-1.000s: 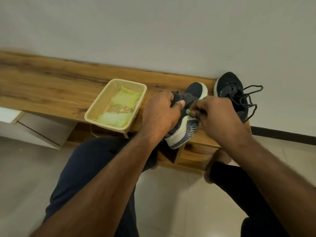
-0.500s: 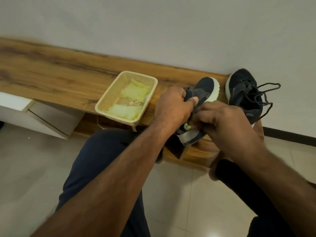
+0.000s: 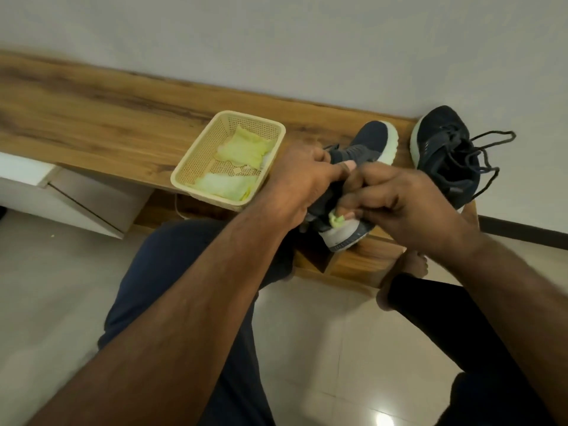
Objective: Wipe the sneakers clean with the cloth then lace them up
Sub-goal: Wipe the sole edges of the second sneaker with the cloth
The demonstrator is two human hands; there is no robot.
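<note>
Head view: left hand [image 3: 302, 179] gripped dark navy white-soled sneaker [image 3: 365, 155] on wooden worktop [image 3: 92, 124]; right hand [image 3: 396, 204] pinched crumpled yellow-green cloth [image 3: 336, 220] against its heel. Second laced navy sneaker [image 3: 445, 158] right, beside.

- no readable text, brand, number or sign anywhere in view
- near sneaker [image 3: 362, 167]: small marks on the sole edge by the heel, too blurred to read
- far sneaker [image 3: 445, 161]: faint pale stripes on the side, no letters legible
- basket [image 3: 196, 167]: plain, no label seen
- cloths in the basket [image 3: 242, 150]: plain, no print
</note>
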